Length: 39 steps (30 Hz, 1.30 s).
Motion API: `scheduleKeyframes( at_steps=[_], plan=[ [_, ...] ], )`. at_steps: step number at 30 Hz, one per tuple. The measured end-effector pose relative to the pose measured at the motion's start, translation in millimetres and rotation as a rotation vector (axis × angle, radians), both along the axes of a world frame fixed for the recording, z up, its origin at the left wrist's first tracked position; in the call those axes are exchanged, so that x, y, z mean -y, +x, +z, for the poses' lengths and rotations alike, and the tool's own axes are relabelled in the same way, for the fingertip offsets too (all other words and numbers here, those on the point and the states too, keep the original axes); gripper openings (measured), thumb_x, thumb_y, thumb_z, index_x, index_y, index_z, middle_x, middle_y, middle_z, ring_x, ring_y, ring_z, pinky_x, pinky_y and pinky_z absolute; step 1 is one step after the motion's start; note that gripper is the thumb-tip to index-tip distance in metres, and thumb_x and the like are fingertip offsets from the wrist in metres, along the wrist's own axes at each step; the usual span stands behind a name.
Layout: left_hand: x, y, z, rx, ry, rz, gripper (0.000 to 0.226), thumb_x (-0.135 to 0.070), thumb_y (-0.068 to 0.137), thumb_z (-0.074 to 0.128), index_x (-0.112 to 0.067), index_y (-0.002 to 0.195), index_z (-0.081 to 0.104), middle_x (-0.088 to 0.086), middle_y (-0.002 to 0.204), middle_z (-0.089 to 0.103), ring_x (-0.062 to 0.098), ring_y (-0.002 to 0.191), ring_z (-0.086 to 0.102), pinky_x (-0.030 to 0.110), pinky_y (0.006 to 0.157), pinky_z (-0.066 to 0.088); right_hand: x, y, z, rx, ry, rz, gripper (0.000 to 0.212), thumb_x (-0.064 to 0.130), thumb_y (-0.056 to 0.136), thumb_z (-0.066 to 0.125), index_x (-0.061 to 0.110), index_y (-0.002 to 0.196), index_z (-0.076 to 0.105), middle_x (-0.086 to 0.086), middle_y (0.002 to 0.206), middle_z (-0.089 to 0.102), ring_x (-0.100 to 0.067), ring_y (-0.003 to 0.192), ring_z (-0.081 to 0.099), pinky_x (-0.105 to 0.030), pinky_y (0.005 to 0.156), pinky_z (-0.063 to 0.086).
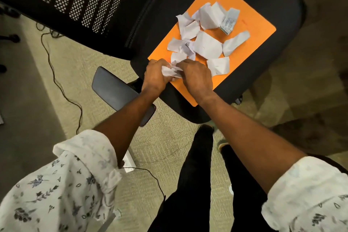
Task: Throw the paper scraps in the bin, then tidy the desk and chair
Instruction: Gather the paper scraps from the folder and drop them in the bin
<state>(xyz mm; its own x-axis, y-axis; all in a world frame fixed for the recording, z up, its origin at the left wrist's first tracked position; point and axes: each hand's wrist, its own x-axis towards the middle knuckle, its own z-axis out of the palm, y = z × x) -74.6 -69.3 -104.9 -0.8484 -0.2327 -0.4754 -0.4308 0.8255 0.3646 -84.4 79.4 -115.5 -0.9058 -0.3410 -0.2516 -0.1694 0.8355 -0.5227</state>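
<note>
Nearest the camera, two rolled-up white floral sleeves (62, 184) are framing the view, with dark trousers (197, 175) standing between them on beige carpet (169, 147).

Item: thin black cable (56, 79), trailing across the carpet at left; a second strand is running past a small white block (129, 164) beside the left forearm.

Item: left hand (154, 75), fingers curled closed, gripping a crumpled wad of white paper (170, 71) at the near corner of the folder.

Item: right hand (195, 75), fingers bent down over the same wad from the other side, pressing it against the left hand; both hands are closing on it together.

Item: black armrest (116, 92), lying partly under the left forearm, just beside the seat.

Item: black office chair seat (188, 107), bearing an orange folder (254, 24) that is lying flat and covering much of the cushion.

Item: loose paper scraps (207, 43), roughly ten torn white pieces, lying scattered on the folder beyond the hands; some are overlapping, some are apart. One scrap (228, 22) at the far side is showing printed text, too small to read.

Item: mesh chair back (84, 0), black and perforated, rising at the far left.

Bin: not showing in this view.
</note>
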Motion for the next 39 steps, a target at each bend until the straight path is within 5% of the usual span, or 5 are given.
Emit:
scheduleKeyframes(
  at_steps=[12, 22, 28, 33, 39],
  plan=[
    [16, -12, 24, -0.007, -0.056, -0.096, 0.032, -0.022, 0.077, 0.086, -0.008, 0.102, 0.071, 0.016, 0.119, 0.061, 0.031, 0.106, 0.061, 0.032, 0.084, 0.045, -34, -7, 34, 0.028, -0.199, -0.198, 0.032, 0.031, 0.098, 0.059, 0.02, 0.127, 0.067, -0.004, 0.126, 0.07, -0.032, 0.113, 0.065, -0.045, 0.088, 0.052],
    [-12, -69, 5, 0.109, -0.071, -0.446, 0.039, -0.028, 0.084, 0.081, -0.007, 0.116, 0.071, 0.009, 0.167, 0.021, 0.031, 0.155, 0.016, 0.045, 0.126, 0.022, -66, 14, 11, 0.121, -0.236, -0.333, 0.027, 0.03, 0.095, 0.061, 0.03, 0.122, 0.065, 0.006, 0.12, 0.072, -0.029, 0.111, 0.067, -0.042, 0.085, 0.057],
    [-14, -71, -4, 0.071, -0.136, -0.349, 0.044, -0.029, 0.085, 0.08, -0.005, 0.119, 0.066, 0.015, 0.129, 0.061, 0.031, 0.119, 0.058, 0.038, 0.095, 0.048, -72, 24, 1, 0.153, -0.307, -0.358, 0.028, 0.036, 0.095, 0.061, 0.031, 0.123, 0.065, 0.008, 0.121, 0.072, -0.024, 0.112, 0.067, -0.04, 0.086, 0.057],
    [-4, -56, 5, 0.025, -0.119, -0.247, 0.036, -0.031, 0.083, 0.081, -0.005, 0.106, 0.071, 0.018, 0.108, 0.069, 0.034, 0.098, 0.065, 0.032, 0.071, 0.042, -72, 21, 5, 0.183, -0.383, -0.4, 0.029, 0.035, 0.097, 0.059, 0.029, 0.124, 0.066, 0.004, 0.12, 0.073, -0.025, 0.113, 0.068, -0.042, 0.09, 0.057],
    [8, -36, 29, 0.027, -0.098, -0.169, 0.05, -0.039, 0.075, 0.087, -0.007, 0.111, 0.07, 0.015, 0.11, 0.073, 0.032, 0.099, 0.068, 0.042, 0.084, 0.056, -66, 19, 21, 0.163, -0.418, -0.43, 0.029, 0.027, 0.097, 0.06, 0.025, 0.124, 0.068, -0.003, 0.12, 0.073, -0.028, 0.112, 0.067, -0.044, 0.089, 0.056]
  ],
)
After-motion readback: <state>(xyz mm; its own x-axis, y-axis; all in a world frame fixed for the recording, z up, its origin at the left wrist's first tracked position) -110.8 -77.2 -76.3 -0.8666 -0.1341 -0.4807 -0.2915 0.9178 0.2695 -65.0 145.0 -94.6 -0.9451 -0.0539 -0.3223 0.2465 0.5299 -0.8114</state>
